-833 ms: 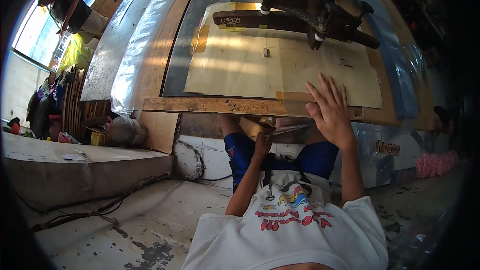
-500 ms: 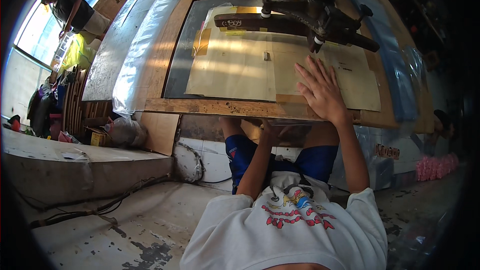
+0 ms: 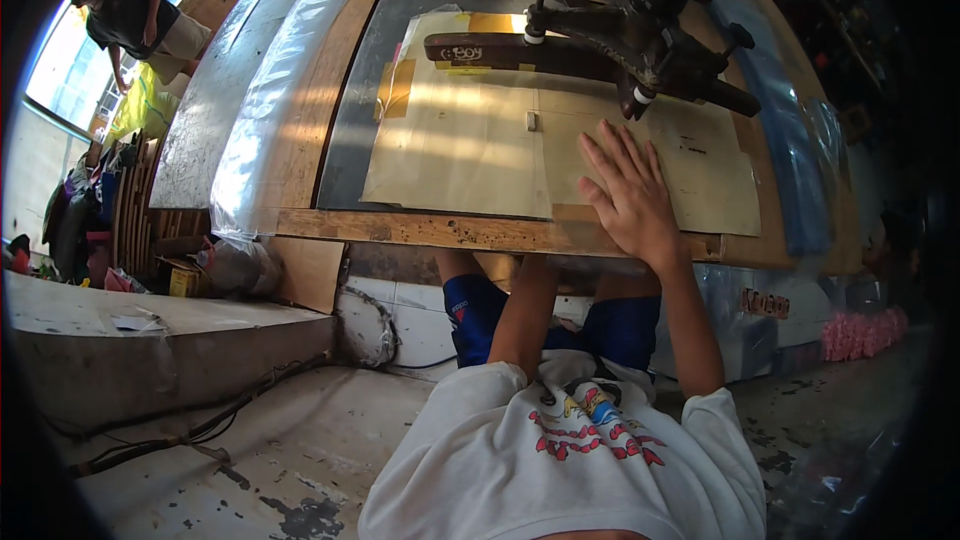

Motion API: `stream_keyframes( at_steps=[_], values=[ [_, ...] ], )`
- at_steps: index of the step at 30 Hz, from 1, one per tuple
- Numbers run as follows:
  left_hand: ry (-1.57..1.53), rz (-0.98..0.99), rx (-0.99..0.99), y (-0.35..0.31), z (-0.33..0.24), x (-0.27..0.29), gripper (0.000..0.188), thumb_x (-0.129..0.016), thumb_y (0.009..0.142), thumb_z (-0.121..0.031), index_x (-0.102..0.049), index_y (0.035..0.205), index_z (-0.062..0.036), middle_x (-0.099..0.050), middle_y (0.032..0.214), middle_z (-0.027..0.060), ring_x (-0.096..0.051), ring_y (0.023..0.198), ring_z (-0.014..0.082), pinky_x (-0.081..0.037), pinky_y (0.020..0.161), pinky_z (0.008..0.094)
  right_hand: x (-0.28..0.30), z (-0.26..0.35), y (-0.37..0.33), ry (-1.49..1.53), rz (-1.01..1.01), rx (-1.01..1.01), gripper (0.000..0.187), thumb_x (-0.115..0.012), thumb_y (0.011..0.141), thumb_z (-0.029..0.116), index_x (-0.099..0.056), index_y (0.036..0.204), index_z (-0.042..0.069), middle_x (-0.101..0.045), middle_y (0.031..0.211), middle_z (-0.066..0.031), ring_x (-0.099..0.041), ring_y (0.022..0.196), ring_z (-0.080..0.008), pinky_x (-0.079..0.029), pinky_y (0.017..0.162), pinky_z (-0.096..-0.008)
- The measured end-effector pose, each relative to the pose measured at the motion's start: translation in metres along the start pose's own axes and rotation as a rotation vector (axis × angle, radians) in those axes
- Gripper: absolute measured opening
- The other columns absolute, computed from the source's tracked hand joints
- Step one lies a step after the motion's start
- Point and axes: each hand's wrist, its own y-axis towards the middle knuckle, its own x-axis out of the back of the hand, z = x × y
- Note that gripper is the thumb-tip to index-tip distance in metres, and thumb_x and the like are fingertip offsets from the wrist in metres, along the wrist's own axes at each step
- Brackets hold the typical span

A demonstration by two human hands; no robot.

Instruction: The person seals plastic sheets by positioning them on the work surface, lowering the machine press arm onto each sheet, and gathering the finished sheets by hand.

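Observation:
My right hand (image 3: 634, 202) lies flat with fingers spread on the right part of a pale yellow sheet (image 3: 450, 155). Nothing is in its grip. Brown tape (image 3: 575, 212) runs by the sheet's near edge, beside the palm. A small light rectangular piece (image 3: 532, 121) sits left of my fingertips. Just beyond them hangs a dark metal machine head (image 3: 640, 52) with a long bar and screw knobs. My left forearm (image 3: 524, 315) reaches under the table's near edge, which hides the hand and whatever it touches.
The wooden table frame (image 3: 430, 230) surrounds a dark grey plate (image 3: 350, 155). Clear plastic sheeting (image 3: 250, 160) lies at left, bluish plastic (image 3: 785, 140) at right. A person (image 3: 135, 15) stands at the far left. Cables (image 3: 170, 450) cross the floor below a low ledge (image 3: 170, 350).
My left hand, partly visible below the table edge before, is now hidden beneath it. My right hand stays flat on the sheet. The person at far left has shifted posture.

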Motion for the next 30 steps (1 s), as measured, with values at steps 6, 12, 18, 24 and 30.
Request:
stream_keyframes(
  at_steps=[6,12,18,24,30],
  values=[
    [0.012,-0.004,-0.015,-0.011,-0.011,-0.003,0.054,-0.062,0.099,-0.030,-0.044,0.143,-0.0057,-0.054,0.139,0.0107,-0.056,0.124,0.0255,-0.044,0.108,0.0409,0.013,0.013,-0.009,0.045,0.137,-0.080,0.056,-0.046,0.104,0.044,-0.043,0.152,0.016,-0.034,0.161,-0.0148,-0.030,0.149,-0.0356,-0.017,0.123,-0.0549],
    [0.056,-0.074,-0.018,-0.073,-0.008,0.004,0.056,-0.062,0.099,-0.034,-0.043,0.144,-0.0065,-0.053,0.140,0.0107,-0.055,0.125,0.0254,-0.043,0.110,0.0416,0.002,0.015,0.008,0.024,0.059,-0.031,0.055,-0.046,0.104,0.042,-0.044,0.152,0.016,-0.035,0.160,-0.0153,-0.030,0.149,-0.0363,-0.017,0.123,-0.0556],
    [0.375,-0.188,0.024,-0.111,-0.011,0.014,0.047,-0.060,0.101,-0.026,-0.046,0.141,-0.0053,-0.056,0.137,0.0085,-0.057,0.123,0.0252,-0.047,0.105,0.0394,0.012,0.025,0.005,0.065,0.139,-0.049,0.057,-0.047,0.103,0.043,-0.043,0.152,0.014,-0.034,0.160,-0.0171,-0.030,0.149,-0.0375,-0.017,0.123,-0.0560],
    [0.893,-0.096,0.392,-0.153,-0.079,-0.016,0.036,-0.059,0.102,-0.027,-0.062,0.127,-0.0014,-0.067,0.123,0.0141,-0.065,0.112,0.0258,-0.053,0.095,0.0362,0.019,0.025,0.001,0.017,0.177,-0.069,0.060,-0.050,0.101,0.044,-0.042,0.153,0.015,-0.033,0.161,-0.0160,-0.029,0.149,-0.0371,-0.016,0.123,-0.0563],
    [1.426,0.836,-0.048,-0.167,-0.328,-0.217,0.020,-0.064,0.099,-0.020,-0.073,0.096,-0.0022,-0.072,0.074,0.0130,-0.071,0.063,0.0262,-0.057,0.060,0.0360,0.005,0.018,0.022,0.028,0.171,-0.039,0.059,-0.050,0.101,0.042,-0.042,0.153,0.014,-0.033,0.161,-0.0159,-0.028,0.150,-0.0370,-0.014,0.123,-0.0564]
  ],
)
